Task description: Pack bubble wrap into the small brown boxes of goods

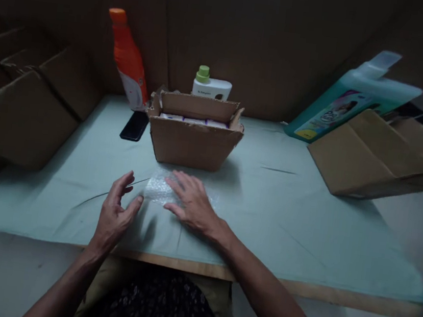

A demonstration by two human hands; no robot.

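A clear sheet of bubble wrap (157, 187) lies flat on the pale green cloth in front of me. Over its right part rests my right hand (192, 202), fingers stretched out and spread. My left hand (119, 209) hovers just left of the sheet, thumb and fingers apart with nothing between them. Just beyond the bubble wrap stands an open cardboard box (194, 143), its flaps up and several white-and-purple packs (195, 121) showing inside.
Behind the box are an orange bottle (131, 61), a black phone (135, 126) and a white bottle with a green cap (211, 87). Cardboard boxes flank the table, one at left (20, 114) and one at right (381, 159). A teal jug (341, 102) stands at back right.
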